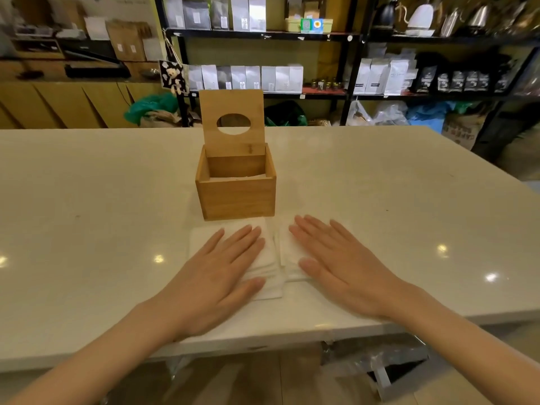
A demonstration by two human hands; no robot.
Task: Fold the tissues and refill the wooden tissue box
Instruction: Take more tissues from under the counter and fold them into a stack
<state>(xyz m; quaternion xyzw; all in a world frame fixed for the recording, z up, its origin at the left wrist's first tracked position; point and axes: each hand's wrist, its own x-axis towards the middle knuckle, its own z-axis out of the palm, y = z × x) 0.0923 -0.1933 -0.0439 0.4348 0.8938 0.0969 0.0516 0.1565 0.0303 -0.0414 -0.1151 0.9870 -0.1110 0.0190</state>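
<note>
A wooden tissue box [235, 197] stands in the middle of the white table [87, 200]. Its lid [232, 121], with an oval hole, is raised upright at the back. A little white tissue shows low inside the box. Just in front of the box lie white tissues [273, 260] in a loose overlapping pile. My left hand [216, 273] rests flat, palm down, on the left part of the pile. My right hand [336, 264] lies flat on the right part. Both hands have fingers spread and hold nothing.
The table's near edge runs just under my wrists. Behind the table stand black shelves [347, 36] with bags and kettles, and a wooden counter [58, 103] at the far left. Sacks and plastic bags sit on the floor beyond the table.
</note>
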